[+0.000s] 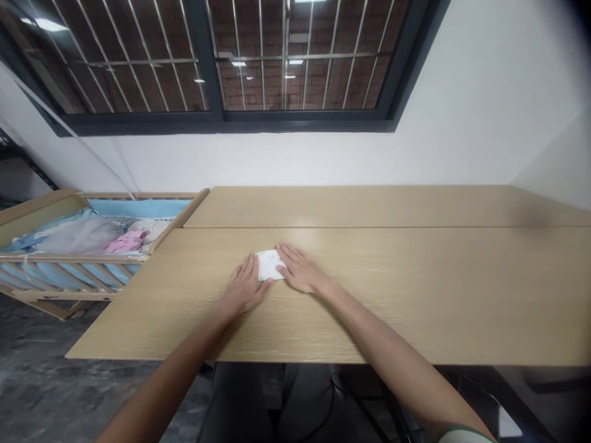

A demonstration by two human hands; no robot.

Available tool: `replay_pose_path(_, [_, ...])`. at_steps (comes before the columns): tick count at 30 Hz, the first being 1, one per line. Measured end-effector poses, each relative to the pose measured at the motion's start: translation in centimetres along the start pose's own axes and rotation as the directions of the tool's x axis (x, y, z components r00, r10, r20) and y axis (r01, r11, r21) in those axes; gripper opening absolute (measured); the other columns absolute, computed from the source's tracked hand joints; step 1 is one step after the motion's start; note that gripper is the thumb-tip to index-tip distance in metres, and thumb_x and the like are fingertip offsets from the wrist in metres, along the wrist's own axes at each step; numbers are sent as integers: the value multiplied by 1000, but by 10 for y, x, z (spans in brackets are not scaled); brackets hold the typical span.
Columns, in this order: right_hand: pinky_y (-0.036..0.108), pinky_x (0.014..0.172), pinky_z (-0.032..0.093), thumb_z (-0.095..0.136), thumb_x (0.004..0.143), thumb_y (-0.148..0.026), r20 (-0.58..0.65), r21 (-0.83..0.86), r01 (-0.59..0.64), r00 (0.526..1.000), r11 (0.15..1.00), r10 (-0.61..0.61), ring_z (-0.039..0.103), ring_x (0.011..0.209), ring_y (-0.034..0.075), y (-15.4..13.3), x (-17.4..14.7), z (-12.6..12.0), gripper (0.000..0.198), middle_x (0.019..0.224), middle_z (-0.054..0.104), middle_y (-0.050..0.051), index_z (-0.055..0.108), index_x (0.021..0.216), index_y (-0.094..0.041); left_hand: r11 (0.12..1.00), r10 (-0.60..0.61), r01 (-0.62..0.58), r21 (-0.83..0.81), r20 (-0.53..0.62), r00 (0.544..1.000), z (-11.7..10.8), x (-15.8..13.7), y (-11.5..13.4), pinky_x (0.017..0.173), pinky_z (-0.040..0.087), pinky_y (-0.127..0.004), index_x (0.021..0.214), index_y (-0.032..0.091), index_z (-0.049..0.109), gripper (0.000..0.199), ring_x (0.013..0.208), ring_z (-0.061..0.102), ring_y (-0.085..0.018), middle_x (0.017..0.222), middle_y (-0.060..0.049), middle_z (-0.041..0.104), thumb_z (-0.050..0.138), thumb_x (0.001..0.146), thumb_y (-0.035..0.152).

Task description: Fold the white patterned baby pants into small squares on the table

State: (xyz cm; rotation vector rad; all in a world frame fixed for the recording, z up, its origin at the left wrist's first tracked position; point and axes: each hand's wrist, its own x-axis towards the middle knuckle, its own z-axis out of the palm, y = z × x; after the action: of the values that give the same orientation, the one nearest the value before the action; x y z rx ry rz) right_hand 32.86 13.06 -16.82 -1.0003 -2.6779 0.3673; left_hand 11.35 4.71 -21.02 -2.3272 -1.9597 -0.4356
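At the far left, a wooden crib (92, 259) stands beside the table (438, 283); it contains bedding and a pink cloth (125, 242). Next, my left hand (247, 286) is open, palm down, fingers extended, at the left edge of a white square (268, 266), with the thumb at the lower edge. The square lies flat on the table between my hands and bears small, faint markings; I cannot tell whether it is fabric or paper. My right hand (298, 269) is also open and palm down, its fingers and thumb over the square's right side. To the right, the tabletop extends toward the wall (484, 98).
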Motion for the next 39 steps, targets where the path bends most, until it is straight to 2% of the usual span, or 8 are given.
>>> replay_pose_path(5, [48,126,11,19,104,-58,5,37,-60,998,998,59,9,156,26,7,-6,-5,76,168,12,14,15,162,-10,1000,-3,3,-5,-18,1000,1,-1,1,119,29,-48,156,-1,18,81,152,23,-33,160,-28,26,26,102,60])
replay_pose_path(9, [50,125,13,43,100,-56,-78,4,109,991,994,-108,7,156,30,5,-12,-13,77,169,9,13,21,162,-15,999,34,-36,-17,-77,996,-3,0,-2,115,33,-51,153,2,27,76,150,27,-36,160,-26,30,34,101,57])
replay_pose_path(14, [53,120,24,59,87,-33,-72,-5,188,980,982,-188,29,149,32,8,-13,-10,73,161,35,16,38,154,-16,988,134,-145,-53,-172,976,-9,2,-6,107,40,-46,137,18,54,47,135,50,-29,147,-15,53,45,101,47])
replay_pose_path(23, [49,108,40,58,77,-20,-287,-7,171,943,985,-166,55,120,31,11,1,3,58,131,63,16,54,135,-15,972,151,-187,-144,-229,961,-7,4,-7,102,40,-42,121,21,63,29,121,60,-24,131,-11,66,47,102,36])
replay_pose_path(28, [47,107,42,59,73,-18,-292,89,251,932,964,-216,55,121,30,11,-6,1,62,132,60,15,51,134,-17,972,92,-140,-190,-244,965,-14,8,-6,96,44,-40,112,19,65,30,109,64,-24,114,-10,72,38,105,30])
replay_pose_path(32, [42,92,50,55,78,-19,-271,324,149,961,934,-59,62,103,27,3,-8,-6,34,111,66,12,58,112,-17,966,-32,-44,-254,-286,958,-33,6,-2,93,46,-41,107,18,65,35,104,64,-26,108,-13,71,33,105,33])
replay_pose_path(35, [36,79,52,54,89,-31,-246,578,60,964,814,104,64,88,22,-7,-1,-24,27,99,67,8,53,113,-18,933,-141,25,-359,-301,943,-52,-6,3,85,50,-37,105,19,63,40,97,66,-24,103,-11,72,30,105,41])
replay_pose_path(39, [28,64,49,59,91,-39,-124,696,-46,975,716,183,62,73,17,-14,16,-53,43,84,66,1,46,128,-21,705,-314,138,-695,-131,940,-65,-29,20,68,51,-30,120,18,53,41,75,69,-20,82,-3,72,41,101,53])
